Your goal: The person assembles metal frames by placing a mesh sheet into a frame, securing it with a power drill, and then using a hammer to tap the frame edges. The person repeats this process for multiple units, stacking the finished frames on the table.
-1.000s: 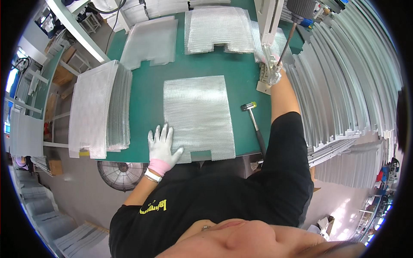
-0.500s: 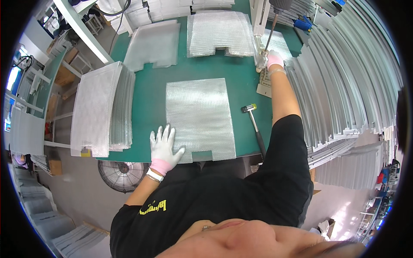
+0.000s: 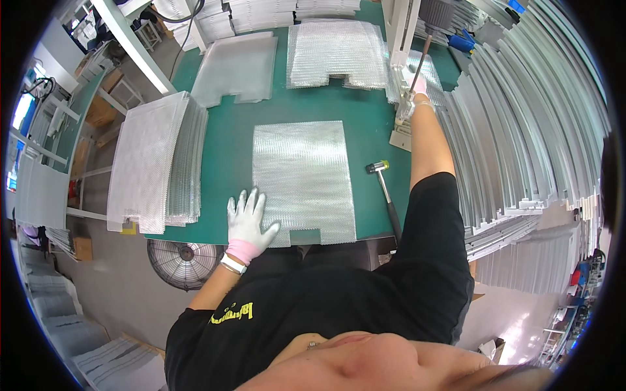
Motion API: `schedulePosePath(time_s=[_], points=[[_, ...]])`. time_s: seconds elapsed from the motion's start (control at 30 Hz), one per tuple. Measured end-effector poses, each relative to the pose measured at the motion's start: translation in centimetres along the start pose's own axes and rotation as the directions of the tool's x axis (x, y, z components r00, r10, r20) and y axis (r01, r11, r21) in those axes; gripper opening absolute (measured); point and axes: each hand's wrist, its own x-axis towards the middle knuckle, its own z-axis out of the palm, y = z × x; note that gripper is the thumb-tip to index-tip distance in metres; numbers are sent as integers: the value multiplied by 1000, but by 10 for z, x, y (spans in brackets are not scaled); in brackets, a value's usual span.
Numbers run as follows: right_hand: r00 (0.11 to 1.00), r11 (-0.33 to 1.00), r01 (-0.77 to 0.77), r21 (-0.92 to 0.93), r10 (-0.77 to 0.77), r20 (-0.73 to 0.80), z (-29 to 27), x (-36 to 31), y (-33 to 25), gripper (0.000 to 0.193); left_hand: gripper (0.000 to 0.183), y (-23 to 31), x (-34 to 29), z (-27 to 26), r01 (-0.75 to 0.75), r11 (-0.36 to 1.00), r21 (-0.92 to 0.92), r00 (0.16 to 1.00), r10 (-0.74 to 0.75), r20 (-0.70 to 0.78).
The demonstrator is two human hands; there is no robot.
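Note:
A silvery mesh sheet with a notch in its near edge lies flat on the green table. My left hand, in a white glove with a pink cuff, rests spread over the sheet's near left edge and the table beside it. At the far right, my gloved right hand reaches past an upright metal rod to a small stack of mesh sheets. The rod and a clamp-like fixture partly cover that hand, so its fingers are hidden.
A mallet lies right of the sheet. Stacks of mesh sheets stand at the left edge and the back, beside a smoother pale stack. Long metal strips crowd the right. A fan stands below the table.
My right hand has moved farther back, past the rod and onto the mesh sheets there. My left hand stays spread in the same place, and the view has shifted slightly.

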Motion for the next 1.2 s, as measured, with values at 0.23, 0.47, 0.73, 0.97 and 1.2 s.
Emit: schedulePosePath(time_s=[0.23, 0.47, 0.73, 0.97, 1.2], points=[[947, 133, 286, 949, -192, -258, -34, -8, -48, 71, 83, -1, -2, 0, -5, 1000, 2, 1000, 5, 4], [922, 113, 260, 959, -325, -211, -65, -86, -76, 35, 84, -6, 1, 0, -26, 997, -78, 999, 28, 25], [820, 453, 136, 881, -551, 157, -58, -334, -80, 32, 90, 3, 8, -32, 35, 999, -27, 994, -31, 108], [535, 731, 190, 655, -637, 555, -62, -479, -47, 36, 55, 49, -22, -32, -310, -385, -869, 937, -276, -213], [-179, 784, 184, 593, -567, 804, -159, -467, -48, 37, 48, 10, -10, -62, -317, 90, -944, 852, -411, -325]])
